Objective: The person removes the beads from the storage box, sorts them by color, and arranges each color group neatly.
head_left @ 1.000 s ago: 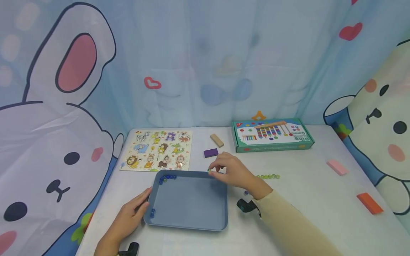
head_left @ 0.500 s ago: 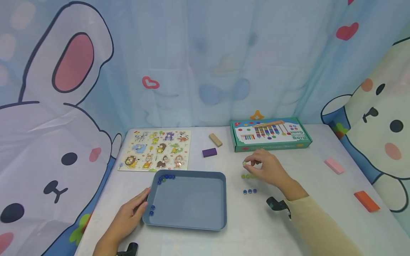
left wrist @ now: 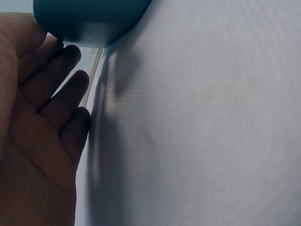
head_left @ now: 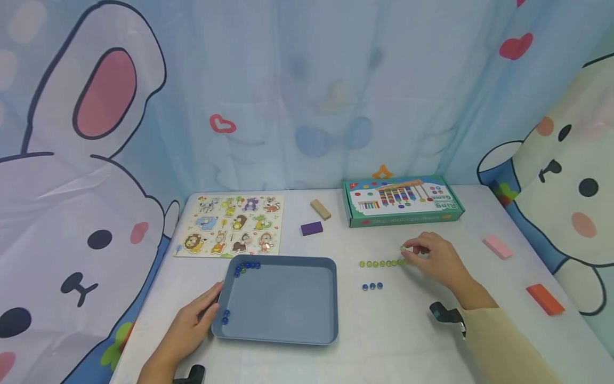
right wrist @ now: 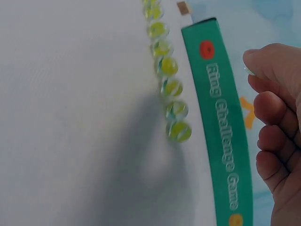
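Observation:
Between thumb and fingertip my right hand (head_left: 434,258) pinches a small greenish marble (head_left: 403,249), mostly hidden by the fingers in the right wrist view. It is raised by the right end of a straight row of yellow-green marbles (head_left: 382,264). In front of that row lie three blue marbles (head_left: 372,286). My left hand (head_left: 192,322) rests against the left side of a blue-grey tray (head_left: 288,304), fingers nearly straight along its wall. Inside the tray, several blue marbles (head_left: 249,265) and a green marble (head_left: 243,270) sit in the far left corner; two blue marbles (head_left: 226,317) lie near its left wall.
Behind the tray lies an animal puzzle board (head_left: 230,224). A purple block (head_left: 312,229) and a wooden block (head_left: 320,209) lie near a green game box (head_left: 404,202). To the right are a pink block (head_left: 497,247) and an orange block (head_left: 545,299).
My right hand has moved right from over the tray's far edge to the end of the green row, carrying the marble. The left hand stays at the tray.

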